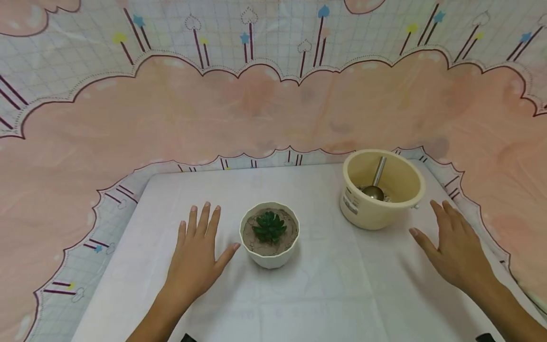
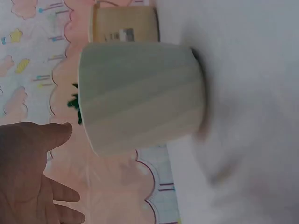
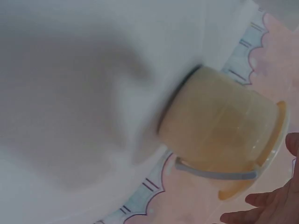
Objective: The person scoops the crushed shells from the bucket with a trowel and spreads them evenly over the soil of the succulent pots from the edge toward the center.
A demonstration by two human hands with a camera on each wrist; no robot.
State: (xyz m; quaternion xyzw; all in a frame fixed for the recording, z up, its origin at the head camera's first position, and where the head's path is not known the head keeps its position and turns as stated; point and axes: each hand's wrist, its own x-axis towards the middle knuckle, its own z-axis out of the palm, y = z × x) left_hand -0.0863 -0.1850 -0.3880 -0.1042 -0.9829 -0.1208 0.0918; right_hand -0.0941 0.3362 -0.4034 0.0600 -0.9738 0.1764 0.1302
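A white faceted flowerpot (image 1: 270, 261) stands mid-table, filled with grey-brown soil (image 1: 253, 241) around a small green succulent (image 1: 269, 227). To its left my left hand (image 1: 194, 259) is held with straight, spread fingers, the thumb tip close to the pot's rim. In the left wrist view the flowerpot (image 2: 140, 98) fills the middle. A cream bucket (image 1: 371, 216) is at the back right, with a metal ladle (image 1: 374, 191) leaning inside. My right hand (image 1: 459, 247) hovers right of the bucket, fingers extended and holding nothing. The right wrist view shows the bucket (image 3: 224, 121) beside my fingertips.
A white cloth covers the table (image 1: 325, 304). Behind and around it hangs a pink and white patterned fabric (image 1: 256, 114). The bucket has a grey handle (image 3: 215, 174) hanging down its side. Some loose material lies at the bucket's bottom around the ladle.
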